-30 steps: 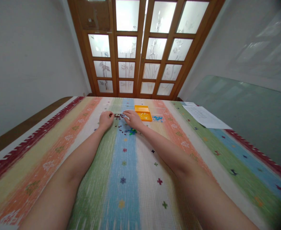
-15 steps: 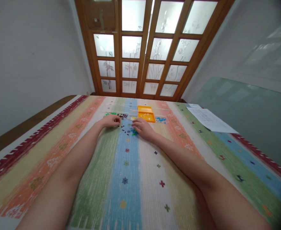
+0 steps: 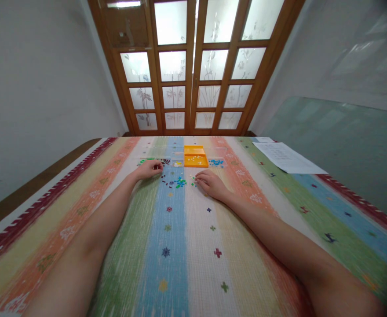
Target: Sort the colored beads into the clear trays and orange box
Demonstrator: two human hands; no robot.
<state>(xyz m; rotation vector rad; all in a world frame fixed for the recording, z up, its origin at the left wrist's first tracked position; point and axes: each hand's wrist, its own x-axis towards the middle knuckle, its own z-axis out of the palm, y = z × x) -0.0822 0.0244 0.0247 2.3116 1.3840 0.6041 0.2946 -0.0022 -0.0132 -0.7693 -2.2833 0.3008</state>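
Note:
My left hand (image 3: 150, 169) rests just in front of a clear compartment of dark red pieces (image 3: 165, 162), its thumb and fingertips closed together; whatever they hold is too small to make out. Small green pieces (image 3: 146, 161) lie in the compartment behind that hand. Between my hands, a loose pile of blue and green pieces (image 3: 180, 182) lies on the tablecloth, with several dark red ones to its left. My right hand (image 3: 209, 182) is right of the pile, fingers bent together at the cloth beside a few green bits (image 3: 193, 180). Anything in its fingertips is hidden.
An open orange box (image 3: 196, 165) holding small white pieces stands behind the hands. To its right is a clear tray of blue pieces (image 3: 216, 163); to its left, one with white and yellow pieces (image 3: 177, 164). Paper sheets (image 3: 286, 157) lie at the far right.
My right hand has moved right, off the blue and green pile, which now shows fully. My left hand stays by the dark red pieces. The view has shifted slightly.

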